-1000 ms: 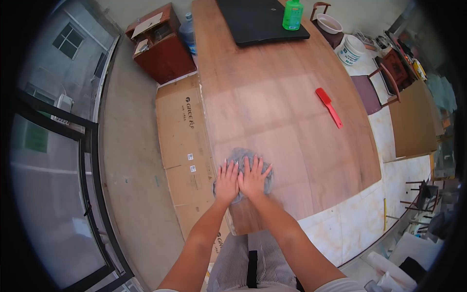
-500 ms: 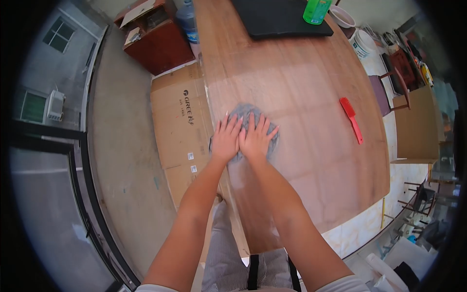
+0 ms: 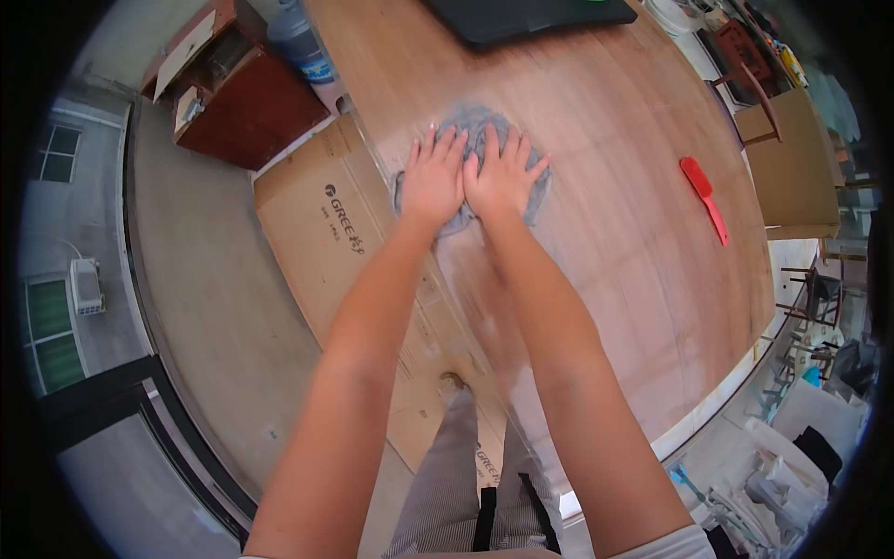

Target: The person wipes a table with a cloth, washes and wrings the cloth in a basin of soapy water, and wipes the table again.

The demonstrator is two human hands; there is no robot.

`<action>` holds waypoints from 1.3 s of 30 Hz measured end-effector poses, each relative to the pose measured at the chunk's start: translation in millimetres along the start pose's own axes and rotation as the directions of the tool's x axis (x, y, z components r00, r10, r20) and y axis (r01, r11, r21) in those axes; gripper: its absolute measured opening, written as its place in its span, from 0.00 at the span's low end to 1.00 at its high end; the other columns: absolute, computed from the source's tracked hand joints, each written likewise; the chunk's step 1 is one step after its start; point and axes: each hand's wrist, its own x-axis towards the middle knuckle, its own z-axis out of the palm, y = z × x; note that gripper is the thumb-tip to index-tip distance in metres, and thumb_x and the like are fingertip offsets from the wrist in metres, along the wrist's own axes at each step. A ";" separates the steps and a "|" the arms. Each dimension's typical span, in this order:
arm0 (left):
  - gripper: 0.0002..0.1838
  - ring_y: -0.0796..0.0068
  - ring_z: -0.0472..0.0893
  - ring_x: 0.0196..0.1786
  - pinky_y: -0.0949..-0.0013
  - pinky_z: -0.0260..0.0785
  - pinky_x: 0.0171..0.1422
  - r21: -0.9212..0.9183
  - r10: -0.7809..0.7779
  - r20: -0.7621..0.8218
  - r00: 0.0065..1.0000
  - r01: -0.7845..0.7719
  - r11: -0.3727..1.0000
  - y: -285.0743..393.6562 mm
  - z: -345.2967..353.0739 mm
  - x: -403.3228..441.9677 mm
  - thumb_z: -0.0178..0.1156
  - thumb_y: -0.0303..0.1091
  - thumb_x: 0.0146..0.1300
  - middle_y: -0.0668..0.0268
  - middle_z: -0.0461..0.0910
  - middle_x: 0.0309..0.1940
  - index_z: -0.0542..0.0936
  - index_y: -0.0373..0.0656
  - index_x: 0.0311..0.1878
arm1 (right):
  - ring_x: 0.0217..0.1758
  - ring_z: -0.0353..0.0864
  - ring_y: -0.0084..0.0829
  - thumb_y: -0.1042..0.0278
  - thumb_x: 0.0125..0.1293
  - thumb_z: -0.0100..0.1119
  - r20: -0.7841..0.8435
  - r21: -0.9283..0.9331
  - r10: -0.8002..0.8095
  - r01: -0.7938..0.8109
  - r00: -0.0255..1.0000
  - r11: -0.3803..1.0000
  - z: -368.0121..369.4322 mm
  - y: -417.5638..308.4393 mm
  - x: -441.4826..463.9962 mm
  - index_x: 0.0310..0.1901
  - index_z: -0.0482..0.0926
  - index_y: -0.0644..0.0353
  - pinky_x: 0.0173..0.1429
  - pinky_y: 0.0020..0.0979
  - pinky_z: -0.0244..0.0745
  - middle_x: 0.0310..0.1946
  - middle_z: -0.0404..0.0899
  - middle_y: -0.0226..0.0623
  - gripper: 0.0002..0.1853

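Note:
Both of my hands lie flat, side by side, on a crumpled grey cloth that is pressed against a wooden tabletop. My left hand covers the cloth's left part near the table's left edge, its fingers stretched out. Over the right part is my right hand, fingers spread and the thumb touching or nearly touching the left hand. The middle of the cloth is hidden under the palms. To the right, a red brush rests on the table.
At the table's far end lies a black flat board. Flattened cardboard covers the floor along the left edge. Beyond it stand a reddish-brown cabinet and a large water bottle. A cardboard box and chairs are at the right.
Both hands and the cloth have slid forward along the table, towards the black board. The camera view has turned and shifted; the red brush stays on the table.

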 end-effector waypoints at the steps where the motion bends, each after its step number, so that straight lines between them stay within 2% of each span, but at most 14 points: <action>1: 0.25 0.50 0.64 0.70 0.46 0.52 0.74 -0.004 0.000 0.002 1.000 0.000 1.000 0.8 1.0 -1.7 0.52 0.39 0.64 0.60 0.69 0.67 0.72 0.46 0.65 | 0.75 0.51 0.49 0.48 0.62 0.46 -0.005 -0.002 -0.003 0.003 1.000 1.000 0.0 -1.0 -0.4 0.69 0.64 0.53 0.73 0.68 0.30 0.69 0.60 0.48 0.33; 10: 0.25 0.50 0.63 0.71 0.47 0.54 0.74 -0.013 0.030 0.045 0.999 -0.030 0.999 -4.7 1.7 6.0 0.51 0.38 0.65 0.59 0.68 0.67 0.71 0.45 0.65 | 0.76 0.49 0.48 0.49 0.62 0.47 0.026 0.012 0.036 -0.036 0.999 0.999 -3.1 -2.4 6.5 0.69 0.64 0.53 0.73 0.68 0.28 0.70 0.59 0.49 0.33; 17: 0.24 0.54 0.62 0.72 0.47 0.52 0.74 -0.119 0.255 0.120 0.960 -0.241 0.963 -40.1 17.8 86.7 0.51 0.40 0.65 0.62 0.69 0.67 0.72 0.47 0.65 | 0.76 0.48 0.51 0.50 0.62 0.45 -0.108 -0.032 0.281 -0.286 0.954 0.958 27.1 -15.7 60.4 0.68 0.64 0.56 0.72 0.70 0.28 0.70 0.59 0.50 0.33; 19: 0.24 0.54 0.63 0.72 0.48 0.53 0.74 -0.137 0.278 0.107 0.955 -0.263 0.955 -51.6 24.9 119.7 0.50 0.40 0.66 0.62 0.69 0.67 0.72 0.47 0.65 | 0.76 0.48 0.51 0.50 0.62 0.45 -0.124 -0.049 0.329 -0.337 0.936 0.940 34.9 -18.3 88.1 0.68 0.65 0.56 0.72 0.70 0.29 0.70 0.59 0.50 0.33; 20: 0.24 0.54 0.63 0.72 0.48 0.53 0.74 -0.147 0.287 0.107 0.952 -0.271 0.951 -55.4 27.9 130.4 0.50 0.39 0.66 0.62 0.70 0.66 0.72 0.46 0.65 | 0.76 0.48 0.51 0.50 0.62 0.45 -0.109 -0.048 0.327 -0.333 0.939 0.942 37.6 -17.9 98.7 0.68 0.65 0.56 0.72 0.71 0.29 0.70 0.59 0.50 0.33; 23: 0.24 0.53 0.64 0.71 0.48 0.54 0.73 -0.119 0.179 0.092 0.980 -0.168 0.979 -65.5 39.3 151.3 0.50 0.38 0.66 0.60 0.69 0.66 0.72 0.45 0.64 | 0.76 0.48 0.52 0.50 0.62 0.45 -0.094 -0.023 0.283 -0.287 0.954 0.958 41.9 -19.7 143.8 0.68 0.65 0.56 0.72 0.71 0.29 0.69 0.59 0.50 0.33; 31: 0.24 0.52 0.64 0.71 0.48 0.54 0.74 -0.117 0.164 0.113 0.980 -0.150 0.982 -65.0 32.6 153.6 0.51 0.37 0.66 0.60 0.68 0.67 0.71 0.45 0.65 | 0.76 0.48 0.52 0.52 0.62 0.46 -0.059 0.008 0.230 -0.229 0.972 0.973 37.0 -18.3 144.8 0.67 0.65 0.57 0.72 0.71 0.28 0.69 0.59 0.50 0.33; 35: 0.24 0.51 0.63 0.71 0.48 0.53 0.74 -0.085 0.079 0.171 0.982 -0.065 0.994 -70.5 24.1 136.4 0.50 0.38 0.68 0.59 0.68 0.68 0.70 0.45 0.66 | 0.76 0.48 0.52 0.53 0.61 0.47 -0.009 0.023 0.097 -0.097 0.995 0.995 35.8 -25.5 135.7 0.67 0.66 0.57 0.71 0.72 0.27 0.69 0.59 0.50 0.32; 39: 0.24 0.52 0.62 0.72 0.48 0.51 0.75 -0.063 -0.016 0.162 0.987 0.026 0.998 -109.3 -4.9 105.4 0.49 0.38 0.68 0.59 0.68 0.67 0.70 0.45 0.66 | 0.76 0.49 0.52 0.54 0.61 0.48 0.033 0.108 -0.018 0.015 0.999 0.994 46.3 -74.9 125.5 0.67 0.66 0.57 0.71 0.72 0.26 0.69 0.60 0.50 0.32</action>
